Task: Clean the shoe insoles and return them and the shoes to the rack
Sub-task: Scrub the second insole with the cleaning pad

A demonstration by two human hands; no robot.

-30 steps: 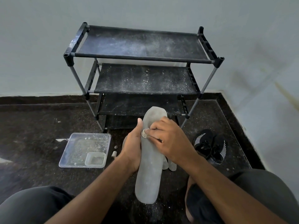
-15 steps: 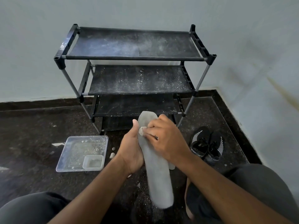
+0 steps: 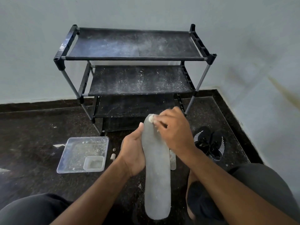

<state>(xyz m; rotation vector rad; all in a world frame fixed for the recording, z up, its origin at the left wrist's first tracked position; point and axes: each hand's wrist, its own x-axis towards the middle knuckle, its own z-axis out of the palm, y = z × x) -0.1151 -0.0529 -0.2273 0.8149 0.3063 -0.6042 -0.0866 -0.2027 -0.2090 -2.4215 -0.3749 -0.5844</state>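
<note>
While gripped: insole (image 3: pixel 157 176) upright before rack (image 3: pixel 134 72).
Left hand (image 3: pixel 133 153): curled round insole's edge.
Right hand (image 3: pixel 173 132): pinching white wad (image 3: pixel 151 118) on insole tip.
Shoes (image 3: pixel 209 142): right of insole.

Home corner: shoe rack (image 3: pixel 134 62) against plain wall (image 3: pixel 146 12), dark stone floor (image 3: pixel 32 135).

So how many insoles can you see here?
2. One grey insole is held upright by the left hand; a second insole shows only as a sliver behind it. Others may be hidden.

Dim, soft light; wide-angle edge warp; sharp.
</note>
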